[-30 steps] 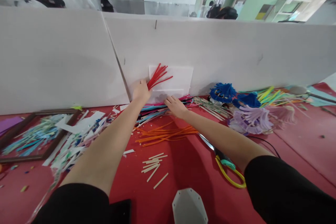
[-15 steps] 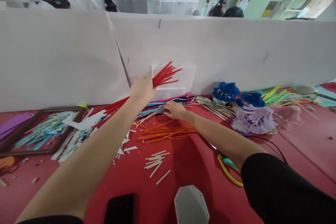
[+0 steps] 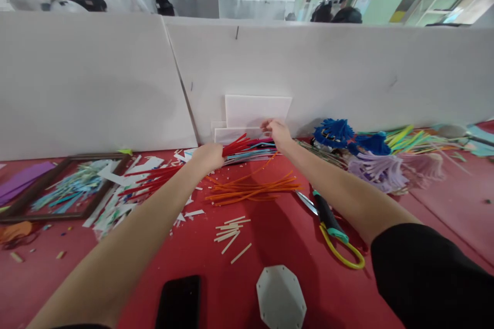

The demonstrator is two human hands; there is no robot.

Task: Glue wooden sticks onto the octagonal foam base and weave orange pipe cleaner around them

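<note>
My left hand point(image 3: 209, 157) is wrapped round a bundle of red pipe cleaners point(image 3: 156, 179), whose ends stick out on both sides of the fist. It has them low over a pile of blue, grey and pink pipe cleaners point(image 3: 252, 153) by the white board. At the right end of that pile is my right hand point(image 3: 276, 131), fingers apart and nothing seen in them, in front of small white cards point(image 3: 258, 110) leaning on the board. Orange pipe cleaners point(image 3: 250, 189) lie loose on the red table just in front.
Scissors point(image 3: 341, 254) with yellow handles lie under my right forearm. Short wooden sticks point(image 3: 231, 231), a grey octagonal piece point(image 3: 281, 295) and a black phone point(image 3: 178, 302) are nearer. Blue tassel shapes point(image 3: 334, 133) stand right; a brown frame point(image 3: 46, 216) holds paper scraps left. A white board point(image 3: 320, 67) walls the back.
My left hand has come down with the red pipe cleaners, from before the white cards to the pile. My right hand has lifted off the pile and shifted right and back.
</note>
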